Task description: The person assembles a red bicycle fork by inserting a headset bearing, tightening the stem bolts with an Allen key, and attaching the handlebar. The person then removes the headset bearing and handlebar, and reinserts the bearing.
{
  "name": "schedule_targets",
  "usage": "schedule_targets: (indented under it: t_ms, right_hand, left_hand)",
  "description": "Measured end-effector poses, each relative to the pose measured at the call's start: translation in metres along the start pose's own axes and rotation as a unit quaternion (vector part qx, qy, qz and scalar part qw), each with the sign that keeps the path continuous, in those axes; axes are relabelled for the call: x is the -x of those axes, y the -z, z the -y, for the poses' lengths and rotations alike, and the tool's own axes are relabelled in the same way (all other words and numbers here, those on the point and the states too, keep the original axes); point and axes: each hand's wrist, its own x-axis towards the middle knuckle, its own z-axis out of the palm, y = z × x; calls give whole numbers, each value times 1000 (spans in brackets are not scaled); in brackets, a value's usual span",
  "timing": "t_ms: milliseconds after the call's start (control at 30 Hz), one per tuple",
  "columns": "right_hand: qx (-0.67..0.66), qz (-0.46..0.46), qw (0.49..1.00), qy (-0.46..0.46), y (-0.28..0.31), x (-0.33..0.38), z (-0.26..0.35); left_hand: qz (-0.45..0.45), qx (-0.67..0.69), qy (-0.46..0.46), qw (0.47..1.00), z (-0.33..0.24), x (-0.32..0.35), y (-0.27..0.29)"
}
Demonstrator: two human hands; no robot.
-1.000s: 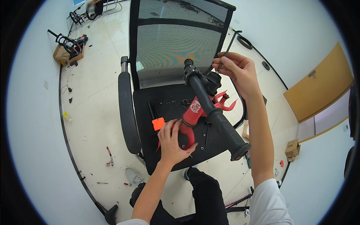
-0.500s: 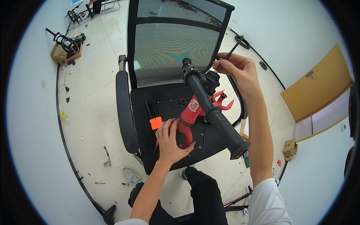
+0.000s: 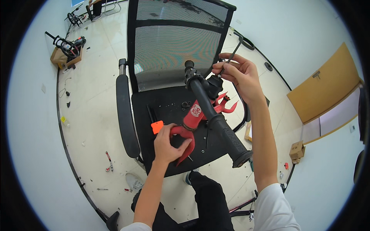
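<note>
A red bicycle frame [image 3: 194,114] with its fork [image 3: 187,148] rests over the black seat of an office chair [image 3: 144,104]. My left hand [image 3: 165,148] is wrapped round the fork, below the head tube. A black stem [image 3: 213,87] carries a black handlebar [image 3: 203,93], whose rubber grip [image 3: 230,140] points toward me. Above the stem, my right hand [image 3: 243,77] pinches a dark hex key [image 3: 234,50]. The key's lower end meets the stem's top; whether it sits in a bolt I cannot tell.
An orange tag [image 3: 157,127], small nuts and a thin rod [image 3: 207,138] lie on the seat. The chair's armrest [image 3: 128,115] stands at left. Loose parts are scattered on the floor; a box of bike parts [image 3: 58,59] is far left, a wooden door [image 3: 323,82] at right.
The fork has turned under my left hand, so a fork leg now points toward me. My left hand has shifted slightly left. The right hand keeps the hex key at the stem.
</note>
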Motion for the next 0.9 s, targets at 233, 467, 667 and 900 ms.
schedule_targets:
  t_ms: [233, 467, 667, 900]
  right_hand:
    - [0, -55, 998, 4, -1, 9, 3]
    - [-28, -110, 994, 13, 16, 28, 12]
    - [-60, -158, 985, 40, 27, 30, 5]
    - [-53, -75, 996, 13, 12, 47, 5]
  left_hand:
    - [-16, 5, 25, 1000, 1, -6, -4]
    - [-7, -34, 29, 999, -30, -9, 3]
    - [20, -47, 65, 997, -64, -11, 5]
    - [108, 69, 152, 980, -60, 42, -8]
